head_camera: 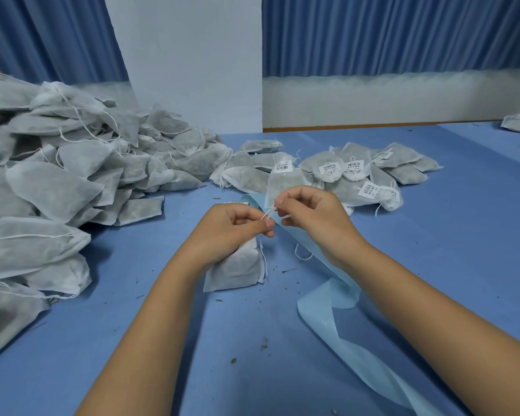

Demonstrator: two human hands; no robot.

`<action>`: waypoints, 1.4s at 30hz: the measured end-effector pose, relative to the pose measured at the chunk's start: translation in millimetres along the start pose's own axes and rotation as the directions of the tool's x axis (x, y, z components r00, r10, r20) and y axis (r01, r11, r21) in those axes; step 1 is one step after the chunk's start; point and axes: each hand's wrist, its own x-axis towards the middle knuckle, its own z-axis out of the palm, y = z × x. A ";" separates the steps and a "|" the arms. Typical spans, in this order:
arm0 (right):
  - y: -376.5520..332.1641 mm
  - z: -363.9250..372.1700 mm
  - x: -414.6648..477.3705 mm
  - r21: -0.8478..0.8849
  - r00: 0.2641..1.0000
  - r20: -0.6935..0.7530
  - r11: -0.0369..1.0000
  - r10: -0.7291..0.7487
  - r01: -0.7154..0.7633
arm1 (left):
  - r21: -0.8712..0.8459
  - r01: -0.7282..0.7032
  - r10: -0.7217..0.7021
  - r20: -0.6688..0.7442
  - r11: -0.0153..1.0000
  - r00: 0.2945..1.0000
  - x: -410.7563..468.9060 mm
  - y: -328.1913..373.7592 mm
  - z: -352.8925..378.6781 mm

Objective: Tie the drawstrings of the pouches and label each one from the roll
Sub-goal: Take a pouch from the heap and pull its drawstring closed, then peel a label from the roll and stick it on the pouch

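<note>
White barcode stickers [283, 166] mark the grey-white fabric pouches [354, 172] behind the hands; their print is too small to read. The left hand [237, 226] and right hand [312, 217] each have their grip pinched on the thin white drawstring [267, 212] of the filled white pouch [234, 271], which stands on the blue tabletop [433, 235] under the left hand. A pale blue liner strip [327, 310] curls beneath the right forearm. A heap of unlabelled pouches [72, 175] lies to the left.

Blue cloth [433, 235] covers table. Dark crumbs [264, 343] scattered over it, mostly near front. White pillar [189, 61] upright at far edge. Blue pleated curtain [403, 31] on both sides of pillar. White padded band [373, 97] below curtain on right, thin brown strip [373, 126] along its foot.
</note>
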 end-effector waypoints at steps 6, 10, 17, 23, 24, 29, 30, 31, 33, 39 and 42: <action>-3.0 -5.4 6.7 0.214 0.978 -0.070 0.960 0.198 -0.179 | -0.028 -0.035 0.034 -0.043 0.999 0.998 -0.6 1.6 1.0; -2.2 -8.2 10.1 0.288 0.965 -0.096 0.934 0.245 -0.209 | 0.003 -0.040 0.040 -0.069 0.999 0.997 0.5 1.6 1.2; 1.6 -8.4 12.6 0.327 0.968 -0.097 0.926 0.232 -0.189 | 0.072 -0.075 0.079 -0.064 0.995 0.995 0.8 3.2 5.1; 0.0 -12.4 13.4 0.329 0.976 -0.105 0.932 0.192 -0.148 | 0.070 0.000 0.002 -0.031 0.998 1.000 0.9 -0.9 -3.4; -1.2 -13.0 13.9 0.339 0.975 -0.120 0.931 0.186 -0.136 | 0.066 0.013 -0.011 -0.033 0.998 0.999 1.3 -2.0 -5.1; -7.5 -14.5 13.3 0.364 0.982 -0.157 0.930 0.109 -0.045 | 0.085 0.060 -0.052 -0.095 0.995 0.994 2.3 -6.4 -15.7; -8.4 -14.3 12.6 0.340 0.984 -0.154 0.940 0.086 -0.029 | 0.090 0.055 -0.047 -0.088 0.994 0.995 2.1 -6.9 -16.3; -9.1 -13.6 11.3 0.301 0.988 -0.144 0.954 0.059 -0.013 | 0.077 0.046 -0.038 -0.098 0.996 0.994 2.1 -7.1 -16.2; -10.4 -11.0 8.3 0.205 0.994 -0.109 0.978 -0.011 0.033 | 0.043 0.027 -0.018 -0.190 0.999 0.982 4.4 -6.9 -14.8; -6.5 1.8 -4.5 -0.061 0.969 0.148 0.976 -0.198 0.209 | -0.095 -0.047 -0.007 -0.499 0.994 0.867 11.8 -6.1 -10.4; -0.5 8.8 -9.1 -0.159 0.941 0.251 0.950 -0.226 0.270 | -0.167 -0.073 -0.026 -0.526 0.983 0.850 12.0 -3.7 -6.3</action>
